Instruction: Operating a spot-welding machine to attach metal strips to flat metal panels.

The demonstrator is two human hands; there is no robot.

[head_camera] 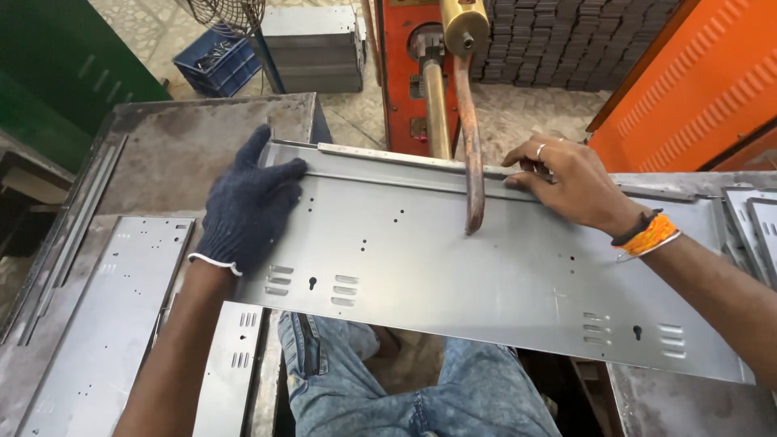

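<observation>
Workshop floor of pale mottled tile stretches behind the bench, crowded by an orange machine body [413, 65], an orange cabinet [696, 81] at the right, stacked dark trays [566, 40] and a blue crate [217, 65]. From my remote seat I see a long grey sheet-metal panel [453, 275] lying slantwise across the gap between two steel tables, its near edge hanging over my denim-clad knees [405, 388]. My left hand [247, 206], in a dark knit glove, lies flat on the panel's left end, fingers spread and pressing down, the thumb hooked over the folded far edge. My right hand [566, 182], bare, with a ring and an orange wristband, pinches that same raised far lip, fingertips curled over it. Between the two hands a copper welding arm [471, 137] comes down from the machine, its tip touching or just above the panel near the far fold; I cannot tell which. A thin metal strip [380, 154] runs along the folded edge under the arm.

Room to move is tight: the left table [178, 146] butts against the panel's left end, more punched panels [105, 324] lie stacked at lower left, and another framed sheet [753, 218] sits just beside the right end. Only the near side, above my knees, is open.
</observation>
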